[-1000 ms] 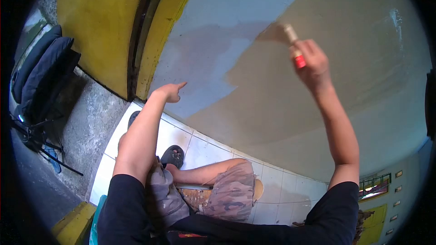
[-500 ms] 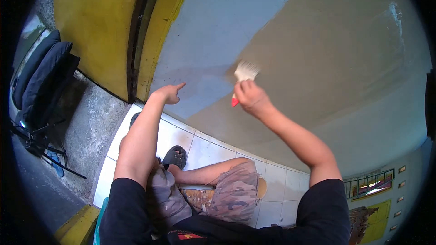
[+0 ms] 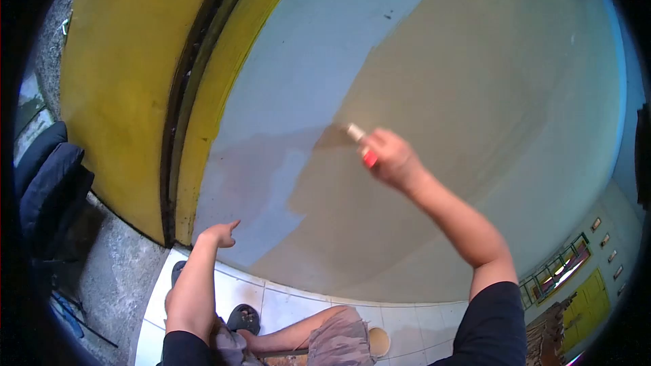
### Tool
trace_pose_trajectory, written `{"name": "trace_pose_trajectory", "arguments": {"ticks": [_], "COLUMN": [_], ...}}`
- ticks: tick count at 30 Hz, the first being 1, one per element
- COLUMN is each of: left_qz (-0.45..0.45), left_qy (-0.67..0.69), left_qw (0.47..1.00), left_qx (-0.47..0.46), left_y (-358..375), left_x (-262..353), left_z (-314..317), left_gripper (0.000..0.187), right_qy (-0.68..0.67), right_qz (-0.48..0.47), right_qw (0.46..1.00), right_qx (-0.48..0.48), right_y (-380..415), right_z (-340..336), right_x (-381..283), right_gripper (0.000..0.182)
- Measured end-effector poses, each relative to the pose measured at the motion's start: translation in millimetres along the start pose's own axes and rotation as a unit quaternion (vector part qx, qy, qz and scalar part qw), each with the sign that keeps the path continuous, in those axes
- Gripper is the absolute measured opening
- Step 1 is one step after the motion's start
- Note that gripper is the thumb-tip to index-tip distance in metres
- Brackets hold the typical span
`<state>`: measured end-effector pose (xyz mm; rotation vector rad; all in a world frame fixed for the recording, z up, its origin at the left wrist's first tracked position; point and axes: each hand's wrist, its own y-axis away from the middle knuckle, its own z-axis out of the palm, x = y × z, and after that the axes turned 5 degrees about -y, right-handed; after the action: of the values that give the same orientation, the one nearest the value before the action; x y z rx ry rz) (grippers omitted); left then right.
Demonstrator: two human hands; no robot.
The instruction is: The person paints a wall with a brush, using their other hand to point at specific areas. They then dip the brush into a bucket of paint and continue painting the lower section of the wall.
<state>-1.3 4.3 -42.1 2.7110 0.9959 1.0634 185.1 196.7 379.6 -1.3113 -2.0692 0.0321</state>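
Observation:
My right hand [image 3: 393, 159] is closed round a paintbrush [image 3: 355, 133] with pale bristles and a red handle. The bristle end is at the wall, just inside the brown-grey paint [image 3: 461, 95] and close to its ragged edge with the light blue-grey surface [image 3: 305, 54]. My left hand [image 3: 220, 234] is held out low in front of the blue-grey part, index finger stretched out and the other fingers bent, with nothing in it. A shadow falls across the wall between the two hands.
A yellow door [image 3: 129, 95] and its yellow frame [image 3: 196, 156] border the wall on the left. Dark cushions [image 3: 51, 183] on a thin-legged stand are beyond, over rough concrete [image 3: 129, 271]. White floor tiles [image 3: 291, 305] run along the wall's foot, near my sandal [image 3: 244, 318].
The view has tilted up, showing more wall. The brush has turned from broad side to narrow edge and stays at the paint's border. My left hand appears lower, still pointing.

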Motion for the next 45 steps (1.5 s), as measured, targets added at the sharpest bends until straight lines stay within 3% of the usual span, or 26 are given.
{"name": "trace_pose_trajectory", "arguments": {"ticks": [8,13,14,17,21,23,25,27,31,33,35,40,42,45], "left_qz": [-0.016,-0.034,-0.026,-0.02,-0.025,-0.028,-0.025,-0.027,-0.029,-0.046,-0.045,-0.038,-0.038,-0.025], "left_qy": [-0.037,-0.041,-0.045,-0.054,-0.055,-0.039,-0.026,-0.027,-0.033,-0.032,-0.036,-0.036,-0.031,-0.038], "left_qw": [0.999,0.998,0.998,0.998,0.998,0.998,0.999,0.998,0.998,0.998,0.997,0.997,0.998,0.999], "left_qx": [-0.004,-0.023,-0.024,-0.027,-0.033,-0.029,-0.033,-0.044,-0.038,-0.043,-0.044,-0.049,-0.048,-0.027], "left_y": [-12.6,-3.1,-5.8,-14.3,-17.0,-5.9,-1.8,-1.4,0.0,3.7,0.0,-3.0,-0.6,-2.7], "left_x": [-12.3,-10.5,-12.3,-18.3,-19.8,-12.6,-6.8,-4.3,-3.1,-1.5,-8.1,-12.9,-11.2,-16.6], "left_z": [7.2,1.6,4.3,9.5,9.2,1.1,-2.6,0.3,-0.1,-3.4,-0.6,6.1,3.9,6.6], "left_gripper": [0.082,0.079,0.08,0.08,0.079,0.078,0.078,0.077,0.077,0.077,0.077,0.078,0.078,0.078], "right_qy": [0.118,0.166,0.165,0.177,0.072,0.045,0.106,0.154,0.185,0.174,0.16,0.059,-0.079,-0.14], "right_qz": [-0.012,-0.01,-0.007,-0.051,-0.053,-0.068,-0.153,-0.094,-0.082,-0.101,-0.165,-0.109,-0.045,-0.035], "right_qw": [0.987,0.942,0.942,0.945,0.993,0.993,0.97,0.959,0.957,0.97,0.964,0.992,0.992,0.987], "right_qx": [0.105,0.292,0.292,0.272,0.08,0.086,0.158,0.22,0.208,0.14,0.133,-0.005,-0.084,-0.07], "right_y": [-93.7,-132.4,-134.9,-134.9,-101.5,-104.0,-119.1,-130.4,-129.8,-113.9,-92.5,-18.1,-9.0,-15.5], "right_z": [-152.8,-200.9,-197.6,-178.4,-145.7,-157.0,-182.6,-199.6,-178.5,-146.9,-99.8,-19.8,-15.5,-23.8], "right_x": [93.0,133.4,139.4,144.0,81.7,78.6,105.5,119.5,138.4,120.9,91.2,15.9,-5.5,16.9], "right_gripper": [0.008,0.007,0.007,0.006,0.008,0.008,0.008,0.01,0.011,0.013,0.01,0.014,0.016,0.013]}}
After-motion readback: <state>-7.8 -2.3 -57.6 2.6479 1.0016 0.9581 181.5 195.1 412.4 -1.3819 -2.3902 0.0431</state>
